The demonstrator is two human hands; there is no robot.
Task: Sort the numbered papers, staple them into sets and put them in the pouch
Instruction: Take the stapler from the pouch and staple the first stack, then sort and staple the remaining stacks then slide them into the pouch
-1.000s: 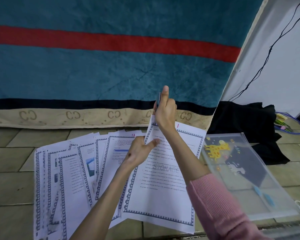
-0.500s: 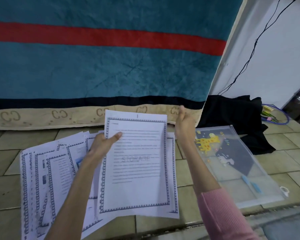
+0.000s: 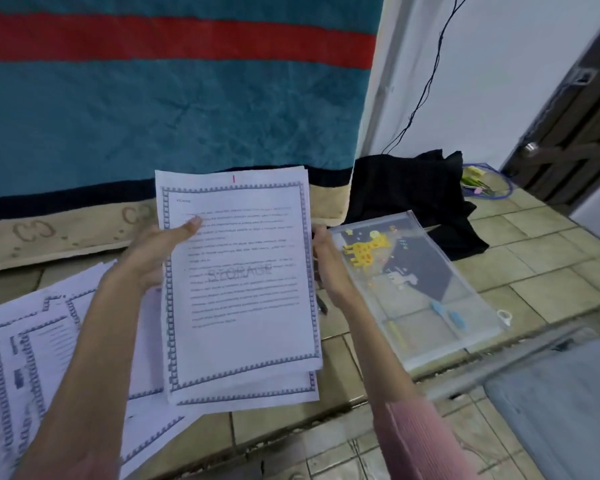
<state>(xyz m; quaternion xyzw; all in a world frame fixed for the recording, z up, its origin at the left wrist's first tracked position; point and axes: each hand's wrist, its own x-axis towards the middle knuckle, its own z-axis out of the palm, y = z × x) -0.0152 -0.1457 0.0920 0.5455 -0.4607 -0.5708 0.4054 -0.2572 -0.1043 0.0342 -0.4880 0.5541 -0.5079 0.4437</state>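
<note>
Loose white printed sheets with grey patterned borders lie fanned on the tiled floor at far left. The left hand pinches the left edge of a raised set of white bordered papers, thumb on the front; the right hand grips the right edge. The back sheet sits lower — it could slide out of order if either grip loosens. A faint "STORAGE" watermark reads across the front page, with what seems a red "1" above. The clear plastic zip pouch with a yellow giraffe print lies just right.
</note>
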